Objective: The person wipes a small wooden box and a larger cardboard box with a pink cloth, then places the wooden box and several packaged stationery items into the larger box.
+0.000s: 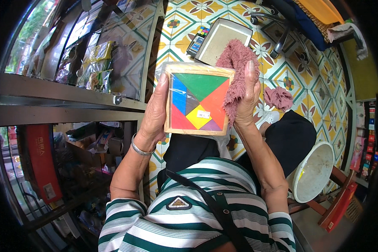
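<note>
Between my hands is a square wooden tangram puzzle [214, 90] in clear plastic wrap, with coloured pieces in a pale wood frame and a small white label on its face. My left hand [156, 111] grips its left edge, thumb up along the frame; a metal bracelet circles that wrist. At the right edge, my right hand [248, 101] holds a fluffy pink cloth [236, 71] against the frame. The cloth hangs over the upper right corner and down the right side. Some of my right fingers are hidden behind the cloth and puzzle.
Beyond the puzzle, a shallow open box [227, 40] lies on the patterned tile floor beside a small dark package [197, 44]. Another pink cloth [278, 98] lies on the tiles. A pale basin [313, 172] stands at right. Glass-fronted shelves [126, 98] line my left; a wheeled chair base [281, 40] is far right.
</note>
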Available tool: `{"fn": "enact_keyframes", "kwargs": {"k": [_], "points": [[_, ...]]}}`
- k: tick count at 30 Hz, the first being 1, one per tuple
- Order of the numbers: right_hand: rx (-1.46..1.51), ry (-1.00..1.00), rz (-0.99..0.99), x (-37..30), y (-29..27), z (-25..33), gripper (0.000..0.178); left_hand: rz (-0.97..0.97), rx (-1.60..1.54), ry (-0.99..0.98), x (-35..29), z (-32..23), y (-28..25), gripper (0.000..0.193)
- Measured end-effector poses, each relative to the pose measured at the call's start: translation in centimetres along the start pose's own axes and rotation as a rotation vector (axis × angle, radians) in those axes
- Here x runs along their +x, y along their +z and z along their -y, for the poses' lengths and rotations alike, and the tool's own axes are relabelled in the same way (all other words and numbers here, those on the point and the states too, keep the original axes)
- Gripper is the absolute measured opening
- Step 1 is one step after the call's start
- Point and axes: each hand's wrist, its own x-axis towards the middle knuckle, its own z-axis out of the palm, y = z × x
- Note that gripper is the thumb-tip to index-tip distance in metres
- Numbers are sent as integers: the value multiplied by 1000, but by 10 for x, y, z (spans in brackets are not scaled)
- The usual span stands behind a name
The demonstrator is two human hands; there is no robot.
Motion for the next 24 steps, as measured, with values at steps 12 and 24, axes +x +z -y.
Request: {"fn": "enact_keyframes", "kwargs": {"k": [12,24], "points": [[26,65,25,-1,3,15,48,1,-23,18,-1,2,0,69],[84,93,57,-4,9,25,47,14,-26,16,-6,-1,-1,72]]}}
